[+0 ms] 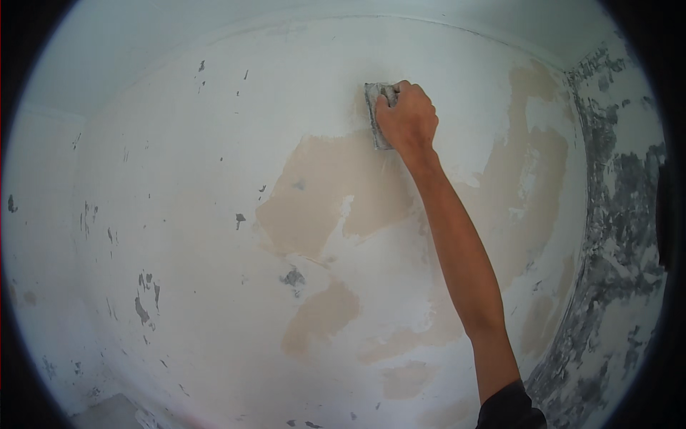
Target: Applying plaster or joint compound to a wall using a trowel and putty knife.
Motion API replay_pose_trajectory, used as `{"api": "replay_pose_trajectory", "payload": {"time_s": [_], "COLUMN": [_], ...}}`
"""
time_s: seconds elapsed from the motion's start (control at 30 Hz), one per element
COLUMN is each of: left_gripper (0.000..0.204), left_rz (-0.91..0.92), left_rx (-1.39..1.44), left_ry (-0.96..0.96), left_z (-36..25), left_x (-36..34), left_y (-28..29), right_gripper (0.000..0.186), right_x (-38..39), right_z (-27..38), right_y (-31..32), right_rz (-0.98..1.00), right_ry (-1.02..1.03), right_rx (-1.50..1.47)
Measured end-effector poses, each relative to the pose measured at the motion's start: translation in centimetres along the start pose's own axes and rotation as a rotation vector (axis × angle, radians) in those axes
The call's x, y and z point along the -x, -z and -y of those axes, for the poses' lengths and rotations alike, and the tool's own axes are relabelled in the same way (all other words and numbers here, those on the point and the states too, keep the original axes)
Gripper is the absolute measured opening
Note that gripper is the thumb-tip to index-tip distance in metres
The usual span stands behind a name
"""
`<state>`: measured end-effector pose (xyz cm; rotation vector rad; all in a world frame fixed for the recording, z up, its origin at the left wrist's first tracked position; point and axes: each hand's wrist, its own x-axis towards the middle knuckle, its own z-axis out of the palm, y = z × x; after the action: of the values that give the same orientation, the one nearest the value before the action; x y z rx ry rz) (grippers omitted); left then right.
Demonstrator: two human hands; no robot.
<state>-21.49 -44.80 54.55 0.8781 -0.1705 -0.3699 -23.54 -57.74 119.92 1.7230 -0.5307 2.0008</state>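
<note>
My right hand [411, 118] is wrapped round a plastering trowel [381, 139] with a grey, rectangular blade. The blade lies against the white wall [171, 214], high up and slightly right of the middle; my fingers hide its handle. My right arm stretches up from the lower right, with a dark sleeve at its lower end. Just below the trowel spreads a large beige patch of filler [321, 189] with an uneven outline. My left hand is out of view.
More beige patches [547, 182] mark the wall's right side and lower part. Small dark chips [141, 309] dot its left half. The adjoining right wall [614, 207] is mottled dark grey and white. Overhead, the pale ceiling [300, 11] meets the wall along a curved-looking edge.
</note>
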Motion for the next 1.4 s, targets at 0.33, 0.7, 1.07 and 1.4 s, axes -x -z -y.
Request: {"api": "replay_pose_trajectory", "payload": {"time_s": [0.33, 0.7, 1.07, 1.4], "left_gripper": [0.023, 0.025, 0.024, 0.018], "left_rz": [-0.036, -0.036, -0.059, -0.005], "left_rx": [0.063, 0.045, 0.072, 0.087], "left_ry": [0.034, -0.009, 0.008, -0.043], "left_z": [-0.8, -0.8, -0.9, -1.5], "left_x": [0.5, 0.6, 1.9, 2.2], "left_y": [-0.3, -1.0, -0.8, -0.8], "right_gripper": [0.027, 0.024, 0.037, 0.035], "right_x": [1.5, 2.1, 2.5, 8.2], "right_z": [2.9, 2.4, 0.8, -2.5], "right_y": [-3.1, -4.4, -2.8, 3.1], "right_rz": [0.008, -0.055, 0.021, 0.432], "right_ry": [-0.053, 0.042, -0.03, -0.625], "right_rx": [-0.32, -0.227, -0.107, -1.833]}}
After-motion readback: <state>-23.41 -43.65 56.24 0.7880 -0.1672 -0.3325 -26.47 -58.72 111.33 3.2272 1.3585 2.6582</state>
